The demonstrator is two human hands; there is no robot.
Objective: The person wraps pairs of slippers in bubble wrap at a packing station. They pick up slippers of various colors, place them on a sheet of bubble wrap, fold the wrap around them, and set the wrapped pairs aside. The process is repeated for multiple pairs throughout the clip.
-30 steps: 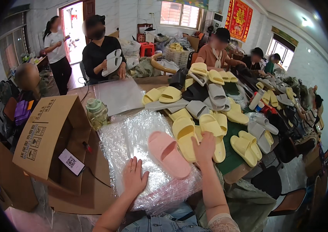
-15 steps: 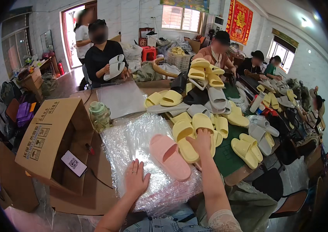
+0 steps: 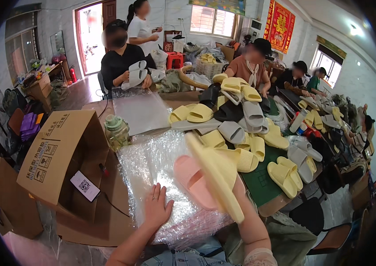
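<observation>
My left hand point(image 3: 158, 206) lies flat, fingers stretched, on a stack of clear plastic bags point(image 3: 141, 162). A pink slipper point(image 3: 187, 173) rests on the bags just right of it. Over that slipper my right hand point(image 3: 240, 189) holds up a yellow slipper point(image 3: 217, 177), tilted on its edge and blurred by motion. The yellow slipper hides most of the right hand's fingers and part of the pink one. Beyond it is a heap of yellow, grey and black slippers point(image 3: 232, 133). A yellow pair point(image 3: 283, 177) lies on a green mat point(image 3: 261, 195) at the right.
An open cardboard box point(image 3: 59, 155) stands at the left, with a white card bearing a square code point(image 3: 84, 186) in it. Behind it is a greenish bottle point(image 3: 117, 129). Across the table, a person in black point(image 3: 121, 66) holds light grey slippers point(image 3: 135, 75); others work farther right.
My right hand has lifted a yellow slipper from the heap and brought it nearer, over the pink slipper. My left hand stays put. A person in white at the back has moved right.
</observation>
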